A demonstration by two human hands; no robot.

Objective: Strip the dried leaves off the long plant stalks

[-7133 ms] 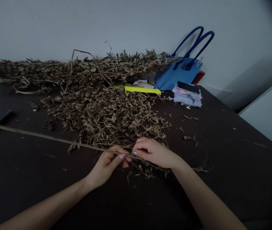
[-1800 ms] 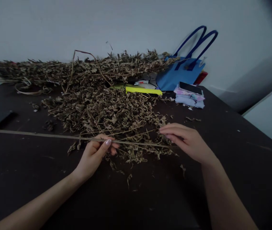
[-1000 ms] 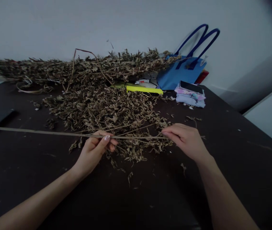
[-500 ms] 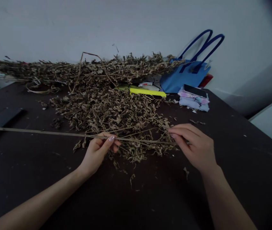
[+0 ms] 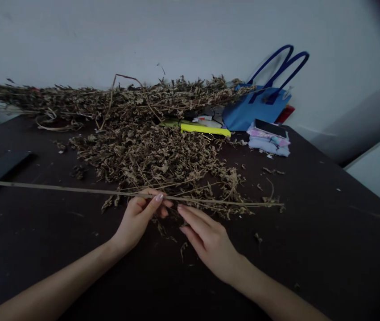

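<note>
A long thin dried stem (image 5: 59,188) runs across the view from the left edge to right of the leaf pile. My left hand (image 5: 143,214) pinches it near the middle, thumb on top. Just right of there, my right hand (image 5: 206,236) is below the stem, its thumb and fingers apart with nothing seen between them. Behind both hands a loose heap of dried leaves (image 5: 159,156) lies on the dark table (image 5: 310,249). Thin side stalks lie along the stem over the heap's front edge.
A long bundle of dried plants (image 5: 86,100) lies along the wall. A yellow-handled tool (image 5: 205,129), a blue bag (image 5: 260,107) and a phone (image 5: 270,128) on folded cloth (image 5: 268,145) stand behind right. A dark flat object (image 5: 2,169) lies left.
My right hand has moved left and nearer to me, close to my left hand, and its fingers have parted from the plant. My left hand still holds the stem in nearly the same place.
</note>
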